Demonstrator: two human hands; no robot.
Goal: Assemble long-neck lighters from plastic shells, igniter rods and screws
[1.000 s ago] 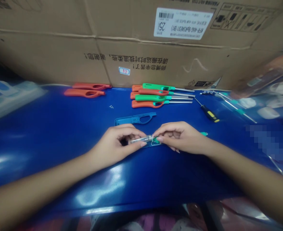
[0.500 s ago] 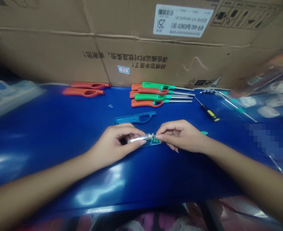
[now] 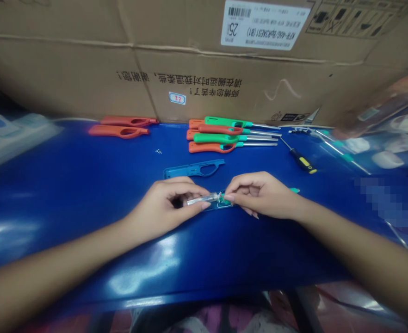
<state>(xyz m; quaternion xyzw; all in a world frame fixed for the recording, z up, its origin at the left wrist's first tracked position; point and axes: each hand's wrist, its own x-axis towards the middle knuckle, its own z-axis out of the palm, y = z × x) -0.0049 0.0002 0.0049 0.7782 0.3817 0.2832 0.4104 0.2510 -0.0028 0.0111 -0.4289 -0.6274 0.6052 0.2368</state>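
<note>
My left hand [image 3: 171, 201] is closed around a clear, silvery lighter fuel tank [image 3: 202, 200], gripping it between thumb and fingers. Under it lies a blue lighter housing half [image 3: 221, 206], mostly covered by my hands. My right hand [image 3: 261, 196] pinches a small green part [image 3: 225, 199] at the tank's right end, where a thin white wire loops. A green tip [image 3: 295, 190] sticks out beyond my right hand. Just behind my hands rests the other blue housing half [image 3: 194, 169], its inner side showing.
Several orange and green lighters [image 3: 218, 138] with metal tubes lie at the back against a cardboard box [image 3: 86, 78]. Orange housings [image 3: 119, 131] are to their left. A black-and-yellow screwdriver [image 3: 303, 162] and metal tubes [image 3: 339, 151] lie right. Small screws [image 3: 158, 151] sit mid-left.
Both hands keep the same grip on the tank and green part, almost still. The view has shifted very slightly.
</note>
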